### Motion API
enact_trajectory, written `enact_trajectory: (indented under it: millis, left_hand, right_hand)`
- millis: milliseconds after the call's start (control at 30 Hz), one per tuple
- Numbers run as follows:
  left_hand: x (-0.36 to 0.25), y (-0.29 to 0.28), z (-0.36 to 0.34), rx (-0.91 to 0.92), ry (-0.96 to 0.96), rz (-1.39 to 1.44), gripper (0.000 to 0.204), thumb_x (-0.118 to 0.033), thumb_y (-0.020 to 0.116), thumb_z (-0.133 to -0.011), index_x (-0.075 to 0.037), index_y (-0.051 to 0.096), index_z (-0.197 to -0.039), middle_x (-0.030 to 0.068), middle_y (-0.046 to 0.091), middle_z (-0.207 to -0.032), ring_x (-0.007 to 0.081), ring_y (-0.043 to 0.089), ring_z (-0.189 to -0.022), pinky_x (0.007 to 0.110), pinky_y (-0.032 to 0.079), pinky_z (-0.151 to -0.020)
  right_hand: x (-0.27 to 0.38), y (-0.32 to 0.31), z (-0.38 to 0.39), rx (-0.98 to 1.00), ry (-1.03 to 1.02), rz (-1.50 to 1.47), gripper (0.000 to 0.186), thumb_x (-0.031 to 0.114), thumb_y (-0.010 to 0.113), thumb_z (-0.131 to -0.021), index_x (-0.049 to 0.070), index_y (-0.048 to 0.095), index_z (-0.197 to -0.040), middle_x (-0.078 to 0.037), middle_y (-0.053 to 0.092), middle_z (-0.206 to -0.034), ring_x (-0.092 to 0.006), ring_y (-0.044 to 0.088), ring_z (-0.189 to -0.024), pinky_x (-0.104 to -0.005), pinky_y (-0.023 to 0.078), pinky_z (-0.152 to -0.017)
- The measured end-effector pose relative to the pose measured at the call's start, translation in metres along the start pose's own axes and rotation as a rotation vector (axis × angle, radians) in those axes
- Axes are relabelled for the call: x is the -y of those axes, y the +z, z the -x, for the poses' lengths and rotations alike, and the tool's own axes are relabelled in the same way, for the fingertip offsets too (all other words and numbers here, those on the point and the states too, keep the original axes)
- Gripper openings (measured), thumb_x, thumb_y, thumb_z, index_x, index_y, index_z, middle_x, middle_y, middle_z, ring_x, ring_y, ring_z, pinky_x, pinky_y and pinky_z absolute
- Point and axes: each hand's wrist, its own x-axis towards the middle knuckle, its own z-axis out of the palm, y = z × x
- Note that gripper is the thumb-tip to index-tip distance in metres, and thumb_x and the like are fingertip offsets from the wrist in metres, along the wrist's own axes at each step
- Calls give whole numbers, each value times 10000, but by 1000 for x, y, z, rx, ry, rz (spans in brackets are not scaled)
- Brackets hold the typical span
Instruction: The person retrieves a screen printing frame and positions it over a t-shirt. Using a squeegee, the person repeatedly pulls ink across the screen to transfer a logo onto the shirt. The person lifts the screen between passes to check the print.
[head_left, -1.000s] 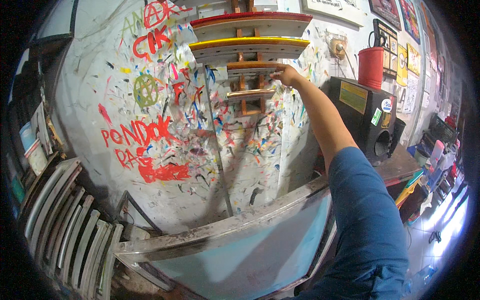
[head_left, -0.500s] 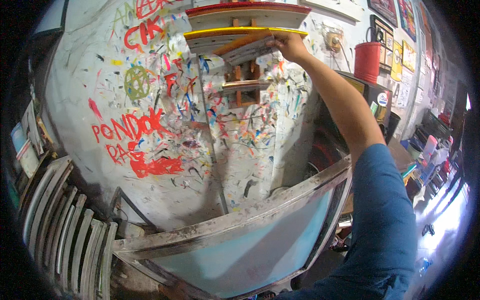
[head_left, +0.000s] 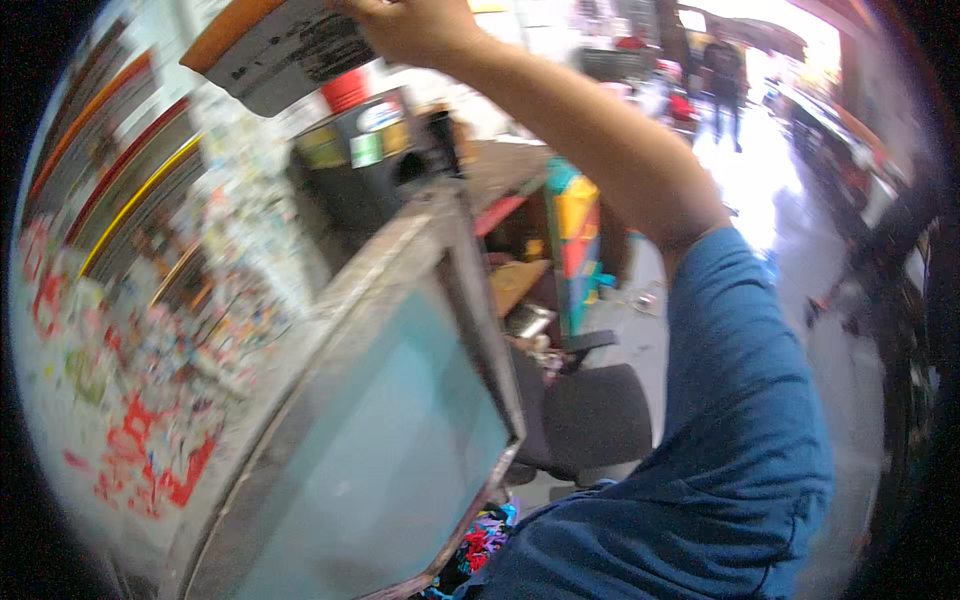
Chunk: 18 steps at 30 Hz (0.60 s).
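My right hand (head_left: 425,28), raised at the top of the view, is closed on a screen-printing squeegee (head_left: 275,62). The squeegee has an orange-brown wooden edge and a grey, ink-stained face. It is tilted, and the top of the picture cuts part of it off. Below my right arm slants a large screen-printing frame (head_left: 378,258) with a worn grey border and pale blue-green mesh. My left hand does not show.
More squeegees (head_left: 128,205) with red, yellow and orange edges hang on the paint-smeared wall (head_left: 235,230) at left. Beyond the frame stand a dark cabinet (head_left: 345,165), a red bucket (head_left: 345,90) and a dark office chair (head_left: 600,412). Another person (head_left: 722,75) stands far off at upper right.
The view has swung to the right, toward the room. My right hand has carried the squeegee away from the wall rack. The screen frame now appears more steeply slanted.
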Motion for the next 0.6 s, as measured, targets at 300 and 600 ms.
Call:
enact_trajectory:
  millis: [300,600]
  left_hand:
    - [-103,82,146,433,100,137,277,-142,559,-682,2,577,-918,107,553,-915,240,505,-816,392,444,-705]
    - [-153,150,296,988,61,281,269,-197,564,-675,-7,624,-855,83,571,-871,225,505,-798,389,422,-703]
  right_hand:
    - [-105,-397,124,-474,-52,478,159,148,584,-824,18,611,-911,-107,610,-689,-116,546,-623,-251,435,-566]
    - [10,-665,432,-458,829,897,174,179,592,-791,8,588,-821,-150,593,-702,-289,576,-629,-353,430,-585]
